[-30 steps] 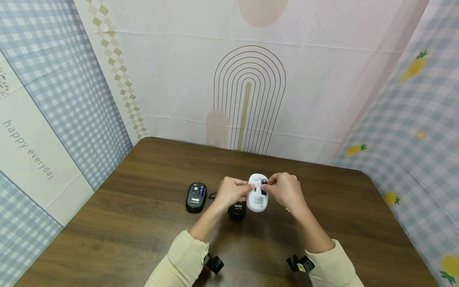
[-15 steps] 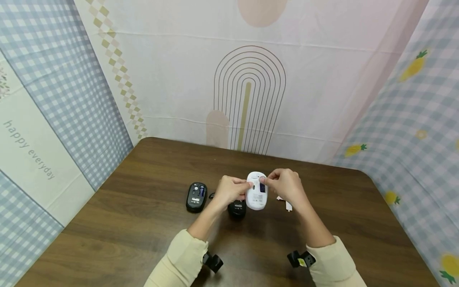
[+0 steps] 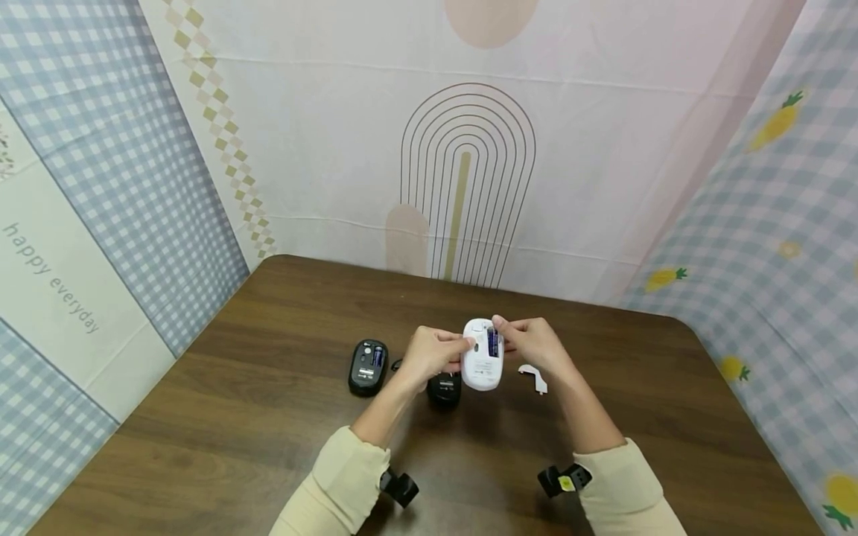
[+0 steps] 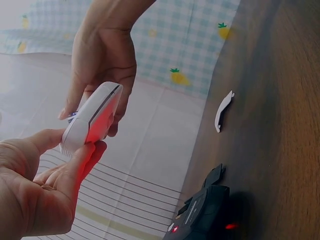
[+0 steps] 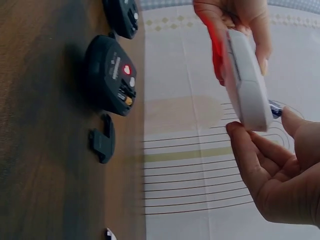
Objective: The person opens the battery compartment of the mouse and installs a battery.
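Observation:
My left hand [image 3: 432,353] grips a white computer mouse [image 3: 481,372] by its left side, thumb on the underside and fingers behind. The mouse is held above the table with its underside toward me. Blue battery [image 3: 493,342] casing shows in the uncovered compartment; in the right wrist view a battery end [image 5: 275,108] sticks out past the shell. My right hand [image 3: 536,344] has its thumb at the compartment's top end, against the battery, and its fingers behind the mouse, pinching the two together. A white battery cover [image 3: 536,378] lies on the table below my right hand.
A black mouse [image 3: 367,368], underside up with batteries showing, lies on the wooden table [image 3: 268,417] at left. Another black mouse [image 3: 444,391] sits partly behind my left hand. A black cover [image 5: 103,140] lies next to it. Patterned cloths hang behind the table and at both sides.
My right thumb has shifted from over the compartment to its top end, and more blue battery shows. The right hand has moved slightly, revealing the white cover. The left hand keeps its grip.

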Motion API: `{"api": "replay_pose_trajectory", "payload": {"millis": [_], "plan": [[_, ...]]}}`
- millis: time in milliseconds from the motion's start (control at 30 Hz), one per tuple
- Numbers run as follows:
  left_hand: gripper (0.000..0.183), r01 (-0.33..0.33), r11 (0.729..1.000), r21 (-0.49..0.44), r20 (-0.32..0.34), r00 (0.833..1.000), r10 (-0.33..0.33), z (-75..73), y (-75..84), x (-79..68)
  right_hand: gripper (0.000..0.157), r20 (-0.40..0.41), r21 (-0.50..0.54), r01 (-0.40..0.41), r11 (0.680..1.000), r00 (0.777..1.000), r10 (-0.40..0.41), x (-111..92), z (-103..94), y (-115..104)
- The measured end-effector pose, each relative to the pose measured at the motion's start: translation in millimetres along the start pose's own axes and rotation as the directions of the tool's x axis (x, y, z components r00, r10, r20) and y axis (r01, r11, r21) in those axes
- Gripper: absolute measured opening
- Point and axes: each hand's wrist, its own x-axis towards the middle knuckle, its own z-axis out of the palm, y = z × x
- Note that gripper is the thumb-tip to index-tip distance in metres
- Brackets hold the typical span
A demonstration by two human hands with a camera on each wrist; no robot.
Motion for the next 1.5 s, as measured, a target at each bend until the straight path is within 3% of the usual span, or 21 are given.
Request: {"api": "replay_pose_trajectory", "payload": {"millis": [300,600,1500], "plan": [[0.026,-0.003,1.000,0.004,0.006,1.000,0.003,-0.5,-4.0,3.0,0.048,-0.009,0.016,0.015,1.000,1.000,-0.015,-0.4,3.8,1.4],[0.024,0.018,1.000,-0.002,0.013,1.000,-0.018,-2.8,-3.5,3.2,0.040,0.016,0.150,-0.028,0.988,1.000,0.025,1.5,6.6,1.5],[0.025,0.024,1.000,0.018,0.015,1.000,-0.024,-2.2,-3.4,2.0,0.035,0.011,0.153,-0.031,0.988,1.000,0.030,1.3,6.3,0.2]]}}
